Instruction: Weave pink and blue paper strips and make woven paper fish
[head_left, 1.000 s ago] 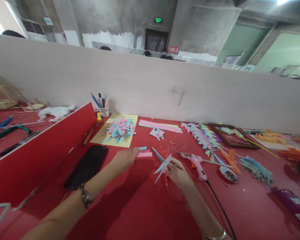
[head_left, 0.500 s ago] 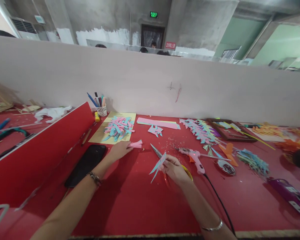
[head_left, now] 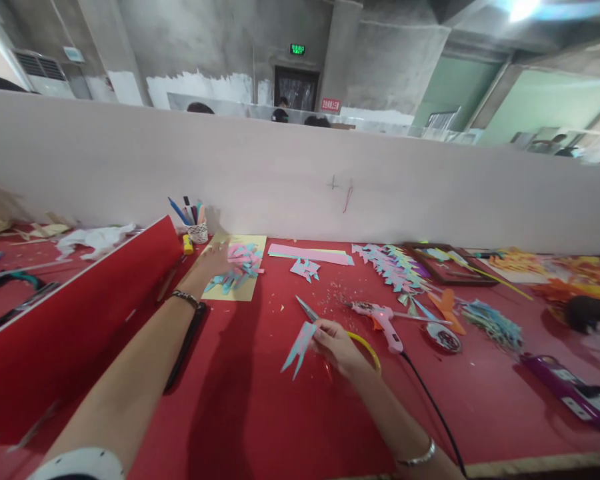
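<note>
My left hand point(head_left: 214, 262) is at the left side of a loose pile of pink and blue paper strips point(head_left: 245, 257). Its fingers look spread but are blurred, and nothing shows in them. Under the pile lies a sheet of yellow paper point(head_left: 254, 288). My right hand point(head_left: 336, 343) pinches a forked blue and pink paper piece point(head_left: 299, 347), its points hanging down to the left. Scissors point(head_left: 306, 309) with a yellow handle loop lie beneath this hand, blades toward the back and partly covered.
Behind the right hand lies a pink glue gun point(head_left: 383, 320) with a black cord. Long paper strips point(head_left: 310, 254), cut scraps point(head_left: 305, 269) and a layered paper fringe point(head_left: 393, 267) are farther back. My left forearm passes over a black phone point(head_left: 187, 347). A red divider point(head_left: 80, 327) stands left.
My left hand has left the front of the pile for its left side, and the pink strips it held are out of its fingers. My right hand still holds the forked paper, now turned flatter.
</note>
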### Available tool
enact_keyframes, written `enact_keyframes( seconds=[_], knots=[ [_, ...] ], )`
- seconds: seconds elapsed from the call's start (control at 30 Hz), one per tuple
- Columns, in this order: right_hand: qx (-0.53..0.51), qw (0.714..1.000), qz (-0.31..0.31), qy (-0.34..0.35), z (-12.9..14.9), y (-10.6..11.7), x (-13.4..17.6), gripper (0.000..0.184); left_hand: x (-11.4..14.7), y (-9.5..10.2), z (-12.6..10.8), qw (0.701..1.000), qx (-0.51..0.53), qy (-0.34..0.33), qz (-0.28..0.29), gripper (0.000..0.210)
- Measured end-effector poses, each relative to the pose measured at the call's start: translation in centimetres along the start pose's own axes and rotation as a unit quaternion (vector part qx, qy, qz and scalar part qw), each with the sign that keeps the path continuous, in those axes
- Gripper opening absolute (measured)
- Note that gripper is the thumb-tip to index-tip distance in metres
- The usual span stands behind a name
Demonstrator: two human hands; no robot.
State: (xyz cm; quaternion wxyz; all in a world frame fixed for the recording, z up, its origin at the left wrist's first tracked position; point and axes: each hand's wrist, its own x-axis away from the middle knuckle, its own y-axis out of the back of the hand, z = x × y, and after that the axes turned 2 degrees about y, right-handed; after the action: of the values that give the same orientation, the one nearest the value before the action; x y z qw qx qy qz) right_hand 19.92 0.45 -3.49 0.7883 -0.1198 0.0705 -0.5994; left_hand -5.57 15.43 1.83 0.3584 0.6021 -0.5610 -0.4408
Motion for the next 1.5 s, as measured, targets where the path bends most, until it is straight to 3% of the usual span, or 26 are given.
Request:
enact_keyframes(
  seconds=[0.13,0.23,0.3,0.33,0.43,0.5,0.6,0.8,0.93,1.23,1.37,1.43,1.5],
  knots=[
    [0.027,0.999,-0.033,0.000,-0.1,-0.1,-0.3,0.041,2.2,-0.7,-1.3,0.999,0.044,-0.023,0.002,0.043],
    [0.068,0.997,-0.040,0.018,-0.1,-0.3,-0.3,0.036,5.8,-1.2,-3.4,0.987,0.119,-0.084,0.074,0.037],
    [0.109,0.992,-0.048,0.035,-0.1,-0.5,-0.3,0.030,8.8,-1.8,-4.9,0.937,0.274,-0.133,0.171,0.042],
    [0.127,0.990,-0.051,0.039,0.0,-0.7,-0.2,0.028,10.2,-2.1,-5.6,0.921,0.308,-0.146,0.188,0.040],
    [0.162,0.984,-0.053,0.049,0.4,-1.2,0.0,0.022,13.7,-3.3,-6.9,0.914,0.332,-0.140,0.184,0.033],
    [0.178,0.982,-0.038,0.056,0.8,-1.6,0.3,0.020,15.1,-3.9,-7.2,0.924,0.332,-0.111,0.152,0.034],
    [0.219,0.972,-0.014,0.081,1.3,-2.2,0.9,0.015,16.2,-4.2,-7.4,0.929,0.333,-0.095,0.129,0.035],
    [0.295,0.945,-0.039,0.137,1.0,-3.1,2.1,0.018,17.6,-4.7,-7.6,0.901,0.401,-0.056,0.156,0.035],
    [0.282,0.948,-0.054,0.140,0.7,-3.2,2.4,0.018,18.2,-5.0,-7.4,0.898,0.420,-0.020,0.132,0.037],
    [0.264,0.956,-0.017,0.129,0.6,-3.7,3.3,0.017,19.3,-4.0,-7.4,0.901,0.414,-0.022,0.124,0.040],
    [0.306,0.937,-0.084,0.144,1.7,-1.2,5.0,0.013,19.5,-3.9,-6.4,0.910,0.401,-0.019,0.104,0.046],
    [0.318,0.921,-0.157,0.161,2.9,1.8,6.3,0.013,19.3,-4.1,-5.2,0.918,0.385,-0.010,0.096,0.046],
    [0.371,0.881,-0.240,0.167,4.1,5.5,7.5,0.015,18.9,-4.4,-3.9,0.930,0.359,-0.007,0.081,0.041]
  ],
)
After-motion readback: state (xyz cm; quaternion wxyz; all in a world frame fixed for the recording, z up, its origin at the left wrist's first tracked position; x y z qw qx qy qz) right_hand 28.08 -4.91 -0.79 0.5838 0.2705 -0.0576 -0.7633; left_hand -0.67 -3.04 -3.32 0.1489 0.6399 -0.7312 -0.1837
